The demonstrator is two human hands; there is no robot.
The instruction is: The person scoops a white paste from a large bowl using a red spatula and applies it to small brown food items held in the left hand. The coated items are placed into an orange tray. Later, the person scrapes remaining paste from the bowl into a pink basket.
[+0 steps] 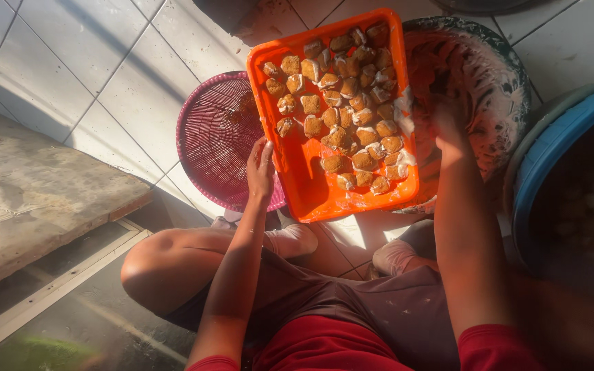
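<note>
Left hand: we are seeing the left hand reaching forward from a bent elbow, fingers curled over the near left rim of the rectangular orange plastic tray and gripping it.
Right hand: the right hand is extending straight ahead, past the tray's right edge and into the batter-smeared round basin; it is coated in pale batter, and we cannot tell how far its fingers are opening or whether they are holding anything.
Tray: it is resting between the two hands above the white tiled floor, its long axis running away from us and leaning slightly right.
Contents: brown, batter-dabbed cubes are crowding the far and right parts.
Surroundings: a round magenta plastic sieve basket is lying partly under the tray's left side; a blue tub is standing at far right.
</note>
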